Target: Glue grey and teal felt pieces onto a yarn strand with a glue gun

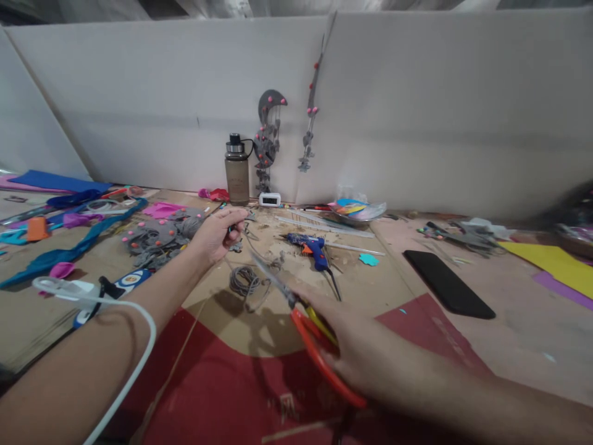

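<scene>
My left hand (217, 233) is closed in a pinch on a thin grey cord (252, 235), a stretch of which shows below the fingertips. My right hand (352, 337) grips a pair of scissors (311, 337) by the red-orange and yellow handles. The blades point away and to the left, near the cord. Below the hands, a loose coil of grey cord (243, 281) lies on the cardboard (273, 334). A blue hot glue gun (315, 248) rests just beyond the scissors.
Grey felt pieces with pink dots (152, 238) lie left, beside a teal strip (78, 250). A bottle (237, 173) and a small digital clock (269, 199) stand by the white partition (152, 80), where moon-shaped decorations (266, 145) hang. At right lies a black phone (447, 283).
</scene>
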Demonstrator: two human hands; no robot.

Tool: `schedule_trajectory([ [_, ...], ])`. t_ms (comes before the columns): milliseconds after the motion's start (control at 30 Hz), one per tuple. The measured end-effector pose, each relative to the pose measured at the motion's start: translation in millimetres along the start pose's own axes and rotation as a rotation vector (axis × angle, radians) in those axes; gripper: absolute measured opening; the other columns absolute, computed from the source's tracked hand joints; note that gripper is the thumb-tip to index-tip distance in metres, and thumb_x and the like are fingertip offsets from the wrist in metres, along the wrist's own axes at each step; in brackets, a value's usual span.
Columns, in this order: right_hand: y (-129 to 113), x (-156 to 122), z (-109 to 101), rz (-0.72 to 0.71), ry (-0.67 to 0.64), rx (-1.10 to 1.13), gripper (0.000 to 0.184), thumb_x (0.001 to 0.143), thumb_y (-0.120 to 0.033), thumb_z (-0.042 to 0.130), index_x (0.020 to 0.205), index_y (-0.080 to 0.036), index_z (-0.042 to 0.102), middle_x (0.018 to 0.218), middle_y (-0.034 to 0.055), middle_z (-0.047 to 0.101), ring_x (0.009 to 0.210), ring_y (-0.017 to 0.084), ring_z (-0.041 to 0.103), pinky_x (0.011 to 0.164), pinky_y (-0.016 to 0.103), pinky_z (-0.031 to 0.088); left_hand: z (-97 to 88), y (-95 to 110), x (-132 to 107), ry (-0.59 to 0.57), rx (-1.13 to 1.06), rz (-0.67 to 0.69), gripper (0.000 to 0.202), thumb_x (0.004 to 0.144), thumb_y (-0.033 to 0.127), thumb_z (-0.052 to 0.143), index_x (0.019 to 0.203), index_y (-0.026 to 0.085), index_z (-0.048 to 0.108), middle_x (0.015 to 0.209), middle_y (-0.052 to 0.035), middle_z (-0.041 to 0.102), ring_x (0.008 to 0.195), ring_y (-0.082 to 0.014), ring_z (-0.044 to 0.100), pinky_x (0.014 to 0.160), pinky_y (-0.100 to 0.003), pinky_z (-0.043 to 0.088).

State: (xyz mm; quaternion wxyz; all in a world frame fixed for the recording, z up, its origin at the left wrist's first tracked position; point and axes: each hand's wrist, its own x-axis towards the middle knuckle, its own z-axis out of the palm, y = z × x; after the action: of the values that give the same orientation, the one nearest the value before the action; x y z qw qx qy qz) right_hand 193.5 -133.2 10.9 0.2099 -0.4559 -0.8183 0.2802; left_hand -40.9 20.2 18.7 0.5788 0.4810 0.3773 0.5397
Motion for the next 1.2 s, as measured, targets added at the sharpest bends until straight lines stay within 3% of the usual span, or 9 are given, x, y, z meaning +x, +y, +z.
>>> schedule_trajectory([
  [133,17.8,19.9,-1.7,-0.047,0.198,0.028,0.066,0.072,-0.013,0.056,0.134,-0.022,0.038,0.123,0.0107,0.058,0.106,0.022,0.059,0.088,0.035,0.048,6.3,-0.3,-3.6,-0.037,0.017,-0.008,0.021,0.068,0.026,0.071,0.075,0.013,0.057,0.054,0.0056,0.048,0.036,0.0003,0.033,0.035,-0.013,0.02],
  [367,28.5,39.4,1.1,-0.026,0.336,-0.025,0.046,0.08,-0.026,0.052,0.126,-0.021,0.044,0.105,0.009,0.064,0.087,0.019,0.063,0.078,0.034,0.05,18.6,1.4,-14.4,-0.054,0.037,-0.026,0.02,0.068,0.027,0.07,0.071,0.015,0.054,0.051,0.0057,0.047,0.035,-0.0014,0.034,0.035,-0.014,0.022],
  [467,29.5,41.1,3.2,-0.027,0.349,-0.035,0.05,0.079,-0.03,0.056,0.126,-0.021,0.043,0.104,0.0089,0.063,0.086,0.019,0.062,0.079,0.035,0.049,22.2,1.7,-16.8,-0.07,0.017,-0.037,0.019,0.068,0.027,0.07,0.071,0.015,0.055,0.05,0.0061,0.046,0.034,-0.0013,0.032,0.035,-0.014,0.022],
  [633,30.1,39.5,5.1,-0.053,0.344,-0.05,0.063,0.074,-0.034,0.063,0.13,-0.021,0.038,0.125,0.0131,0.052,0.102,0.022,0.057,0.087,0.038,0.047,22.1,2.5,-16.2,-0.057,-0.073,-0.05,0.019,0.064,0.023,0.07,0.071,0.015,0.054,0.051,0.0066,0.045,0.034,0.0002,0.03,0.034,-0.012,0.018],
  [867,34.5,47.1,5.8,-0.074,0.34,-0.072,0.045,0.084,-0.03,0.05,0.128,-0.021,0.043,0.12,0.0097,0.055,0.1,0.019,0.055,0.089,0.037,0.045,23.8,-1.4,-16.6,-0.036,-0.077,-0.042,0.013,0.061,0.015,0.063,0.072,0.015,0.057,0.053,0.006,0.045,0.036,-0.0001,0.031,0.035,-0.012,0.021],
  [1000,34.1,50.7,5.1,-0.07,0.331,-0.101,0.045,0.086,-0.032,0.048,0.128,-0.02,0.043,0.117,0.0099,0.057,0.098,0.019,0.055,0.087,0.036,0.045,23.1,-4.6,-16.3,-0.073,-0.065,-0.029,0.008,0.061,0.014,0.06,0.066,0.014,0.054,0.052,0.005,0.045,0.037,-0.0007,0.031,0.035,-0.012,0.02],
  [1200,34.2,50.5,4.1,-0.073,0.312,-0.177,0.048,0.086,-0.034,0.048,0.132,-0.023,0.04,0.107,0.0084,0.059,0.086,0.018,0.057,0.079,0.036,0.047,23.5,-5.6,-16.9,-0.06,-0.036,-0.04,0.014,0.061,0.015,0.059,0.075,0.015,0.059,0.051,0.0053,0.045,0.036,-0.001,0.031,0.036,-0.012,0.021],
])
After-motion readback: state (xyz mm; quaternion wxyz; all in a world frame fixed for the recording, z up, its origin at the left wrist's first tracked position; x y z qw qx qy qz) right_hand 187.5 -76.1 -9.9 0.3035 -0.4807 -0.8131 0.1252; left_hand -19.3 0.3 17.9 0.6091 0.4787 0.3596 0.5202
